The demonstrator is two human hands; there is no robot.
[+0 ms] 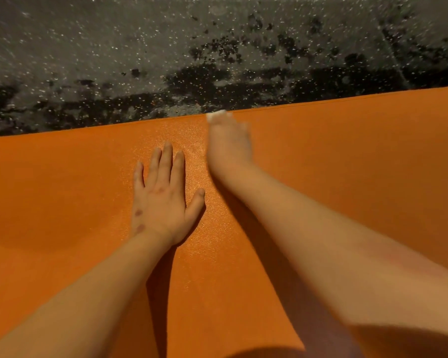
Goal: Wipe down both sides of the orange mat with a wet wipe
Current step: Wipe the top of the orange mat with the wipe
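1 orange mat (347,177), pebbled, sheen down the middle, fills 3 through 9 o'clock, speckled floor (114,47) at 12. 1 white wet wipe (217,114) under right hand (229,143) at 12, on the mat's far edge; grip blurred, cannot tell. Left hand (163,200) at 9: flat, fingers together, thumb out.

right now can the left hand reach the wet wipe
Probably yes: the left hand lies flat on the orange mat, with only bare mat before the wet wipe under the right hand.
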